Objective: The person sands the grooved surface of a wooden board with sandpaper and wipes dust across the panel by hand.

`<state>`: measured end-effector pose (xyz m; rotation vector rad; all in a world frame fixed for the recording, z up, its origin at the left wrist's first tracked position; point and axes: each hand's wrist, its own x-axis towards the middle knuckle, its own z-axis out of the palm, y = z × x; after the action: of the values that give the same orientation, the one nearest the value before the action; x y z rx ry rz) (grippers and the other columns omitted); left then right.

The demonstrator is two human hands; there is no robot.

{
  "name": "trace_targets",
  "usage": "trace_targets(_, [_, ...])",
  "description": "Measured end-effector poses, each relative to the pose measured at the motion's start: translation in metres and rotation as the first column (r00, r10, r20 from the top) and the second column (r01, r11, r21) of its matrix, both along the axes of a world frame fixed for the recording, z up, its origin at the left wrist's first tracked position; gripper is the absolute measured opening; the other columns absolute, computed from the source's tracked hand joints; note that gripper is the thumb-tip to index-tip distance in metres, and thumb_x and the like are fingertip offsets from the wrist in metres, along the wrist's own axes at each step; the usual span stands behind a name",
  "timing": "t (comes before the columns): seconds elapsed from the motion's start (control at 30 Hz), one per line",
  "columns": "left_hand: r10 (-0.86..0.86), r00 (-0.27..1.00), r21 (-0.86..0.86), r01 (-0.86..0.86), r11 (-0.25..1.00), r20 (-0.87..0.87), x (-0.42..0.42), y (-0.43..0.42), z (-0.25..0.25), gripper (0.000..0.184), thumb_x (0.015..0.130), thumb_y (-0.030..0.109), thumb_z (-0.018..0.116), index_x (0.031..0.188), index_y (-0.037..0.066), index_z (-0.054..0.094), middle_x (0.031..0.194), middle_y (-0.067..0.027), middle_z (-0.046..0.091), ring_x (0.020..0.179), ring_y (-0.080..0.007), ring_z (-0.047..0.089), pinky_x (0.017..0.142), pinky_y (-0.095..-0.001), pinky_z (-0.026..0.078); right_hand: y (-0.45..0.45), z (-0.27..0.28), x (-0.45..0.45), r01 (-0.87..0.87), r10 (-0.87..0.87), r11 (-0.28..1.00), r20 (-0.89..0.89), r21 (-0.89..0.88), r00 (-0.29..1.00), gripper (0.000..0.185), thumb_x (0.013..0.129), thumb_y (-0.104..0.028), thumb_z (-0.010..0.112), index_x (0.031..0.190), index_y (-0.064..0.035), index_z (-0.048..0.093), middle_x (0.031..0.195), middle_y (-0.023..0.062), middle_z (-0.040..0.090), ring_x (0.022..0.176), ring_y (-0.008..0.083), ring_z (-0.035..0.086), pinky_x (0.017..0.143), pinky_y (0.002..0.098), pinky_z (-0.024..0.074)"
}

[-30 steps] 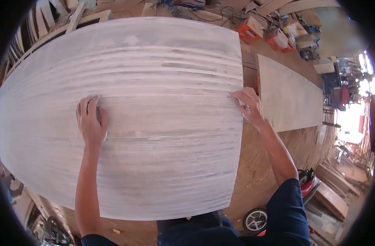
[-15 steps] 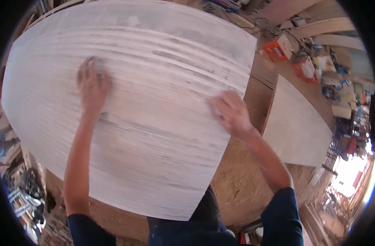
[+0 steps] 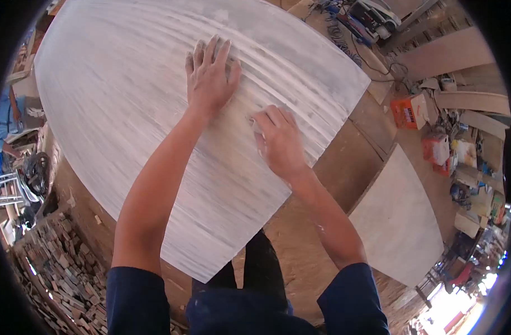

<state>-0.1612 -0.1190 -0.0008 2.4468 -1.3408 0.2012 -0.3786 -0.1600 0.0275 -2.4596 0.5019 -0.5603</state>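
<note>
A large whitish panel (image 3: 127, 95) with grey and white streaks spreads out in front of me. My left hand (image 3: 210, 78) lies on its streaked surface, fingers spread and pointing away from me. To the right and nearer me, my right hand (image 3: 279, 137) rests on the same panel with its fingers curled together. Whatever may be inside those curled fingers is hidden. Both hands are some distance in from the panel's right edge.
A smaller pale board (image 3: 400, 220) is at the right. Beyond it are orange boxes (image 3: 404, 113) and a machine with cables (image 3: 372, 19). Wood offcuts (image 3: 65, 268) are piled at the lower left. Another person's blue clothing (image 3: 3, 120) shows at the far left.
The view has turned, so the panel appears tilted. My left hand has moved right across the panel, closer to my right hand, and its fingers are spread. My right hand is farther in from the edge.
</note>
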Motion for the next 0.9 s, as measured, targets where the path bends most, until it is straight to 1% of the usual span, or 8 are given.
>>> trace_targets(0.13, [0.011, 1.000, -0.039, -0.010, 0.999, 0.006, 0.000, -0.002, -0.001, 0.053, 0.097, 0.039, 0.050, 0.144, 0.014, 0.047, 0.152, -0.0115, 0.040, 0.144, -0.0387, 0.029, 0.119, -0.0524, 0.018, -0.009, -0.007, -0.065, 0.072, -0.069, 0.994, -0.041, 0.077, 0.997, 0.023, 0.078, -0.004, 0.069, 0.100, -0.0113, 0.068, 0.086, 0.0062, 0.056, 0.087, 0.0291, 0.056, 0.080, 0.0404, 0.0387])
trace_targets(0.27, [0.019, 1.000, -0.035, -0.019, 0.999, -0.007, 0.001, -0.002, 0.003, 0.053, 0.097, 0.039, 0.050, 0.144, 0.015, 0.047, 0.153, -0.0107, 0.040, 0.144, -0.0388, 0.029, 0.119, -0.0526, 0.019, -0.003, -0.001, -0.038, 0.118, -0.112, 0.990, -0.082, 0.074, 0.990, 0.017, 0.082, -0.006, 0.068, 0.098, -0.0135, 0.069, 0.086, 0.0056, 0.058, 0.088, 0.0290, 0.056, 0.082, 0.0404, 0.0357])
trace_targets(0.43, [0.011, 0.999, -0.047, -0.012, 0.999, -0.034, 0.003, -0.001, 0.004, 0.054, 0.095, 0.037, 0.052, 0.143, 0.015, 0.048, 0.153, -0.0094, 0.039, 0.143, -0.0383, 0.030, 0.119, -0.0532, 0.019, -0.002, -0.005, 0.012, 0.116, -0.106, 0.972, -0.059, 0.205, 0.993, 0.018, 0.081, -0.008, 0.070, 0.098, -0.0136, 0.071, 0.083, 0.0053, 0.059, 0.086, 0.0265, 0.057, 0.085, 0.0404, 0.0339])
trace_targets(0.57, [0.043, 0.999, -0.080, -0.043, 0.996, -0.009, 0.005, -0.004, 0.005, 0.052, 0.094, 0.035, 0.053, 0.142, 0.014, 0.050, 0.152, -0.0095, 0.041, 0.142, -0.0381, 0.032, 0.119, -0.0532, 0.021, -0.008, 0.005, -0.073, 0.200, -0.168, 0.963, -0.178, 0.178, 0.970, 0.030, 0.076, -0.004, 0.070, 0.103, -0.0153, 0.073, 0.079, 0.0035, 0.056, 0.081, 0.0229, 0.056, 0.082, 0.0391, 0.0350])
trace_targets(0.67, [0.039, 0.998, -0.087, -0.044, 0.995, -0.057, 0.002, -0.001, 0.010, 0.049, 0.094, 0.032, 0.053, 0.140, 0.014, 0.052, 0.151, -0.0100, 0.043, 0.141, -0.0377, 0.034, 0.118, -0.0530, 0.021, -0.009, -0.006, -0.065, 0.149, -0.128, 0.984, -0.193, 0.100, 0.973, 0.037, 0.072, -0.002, 0.070, 0.105, -0.0165, 0.073, 0.079, 0.0028, 0.054, 0.080, 0.0216, 0.054, 0.081, 0.0385, 0.0352])
trace_targets(0.77, [0.040, 0.996, -0.091, -0.047, 0.995, -0.083, 0.008, -0.002, 0.006, 0.048, 0.094, 0.028, 0.052, 0.138, 0.010, 0.053, 0.150, -0.0112, 0.043, 0.141, -0.0379, 0.034, 0.118, -0.0532, 0.022, -0.005, -0.012, 0.026, 0.059, -0.055, 0.992, -0.039, 0.109, 0.998, 0.046, 0.067, 0.000, 0.069, 0.109, -0.0188, 0.072, 0.081, 0.0041, 0.053, 0.080, 0.0229, 0.055, 0.080, 0.0396, 0.0346])
trace_targets(0.83, [0.033, 0.981, -0.211, -0.074, 0.975, -0.190, 0.013, -0.001, -0.004, 0.047, 0.094, 0.024, 0.050, 0.137, 0.006, 0.052, 0.151, -0.0123, 0.041, 0.142, -0.0385, 0.032, 0.118, -0.0556, 0.021, -0.002, -0.008, 0.043, 0.050, -0.048, 0.998, -0.045, 0.048, 0.998, 0.042, 0.068, -0.001, 0.071, 0.107, -0.0159, 0.073, 0.078, 0.0046, 0.053, 0.078, 0.0224, 0.054, 0.079, 0.0378, 0.0357])
trace_targets(0.9, [0.108, 0.982, -0.181, -0.135, 0.974, -0.153, 0.009, -0.001, 0.001, 0.046, 0.095, 0.024, 0.049, 0.136, 0.004, 0.052, 0.150, -0.0125, 0.042, 0.141, -0.0386, 0.033, 0.118, -0.0551, 0.021, -0.004, -0.005, 0.028, 0.045, -0.046, 0.999, -0.057, -0.024, 0.997, 0.038, 0.069, -0.001, 0.073, 0.105, -0.0130, 0.074, 0.075, 0.0051, 0.052, 0.076, 0.0219, 0.053, 0.078, 0.0360, 0.0367])
